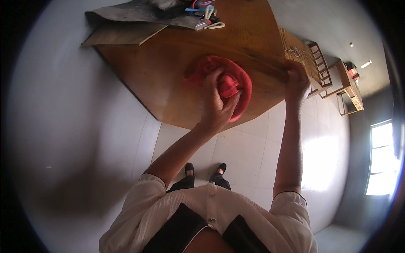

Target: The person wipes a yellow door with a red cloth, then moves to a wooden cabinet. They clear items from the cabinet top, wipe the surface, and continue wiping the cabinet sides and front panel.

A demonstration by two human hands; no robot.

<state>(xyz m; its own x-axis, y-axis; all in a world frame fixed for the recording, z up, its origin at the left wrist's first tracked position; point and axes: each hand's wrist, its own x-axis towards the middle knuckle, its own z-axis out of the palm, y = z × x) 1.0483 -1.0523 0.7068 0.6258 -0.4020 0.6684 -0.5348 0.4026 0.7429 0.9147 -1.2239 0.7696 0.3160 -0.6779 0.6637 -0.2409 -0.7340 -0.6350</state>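
Note:
A bunched red cloth (245,83) lies on the brown wooden table (152,76), near the edge closest to me. My left hand (218,98) grips a wad of it between thumb and fingers, while the rest spreads in a curve around the hand. At the table's right edge rests my right hand (296,80), its fingers curled over the rim; whether it presses or grips the wood cannot be told.
A dark grey cloth (136,14) covers a flat board (123,34) at the far left. Beside it lie clothes pegs (216,25) and small items. A wooden bench or table (299,50) and a wooden rack (321,64) stand off to the right.

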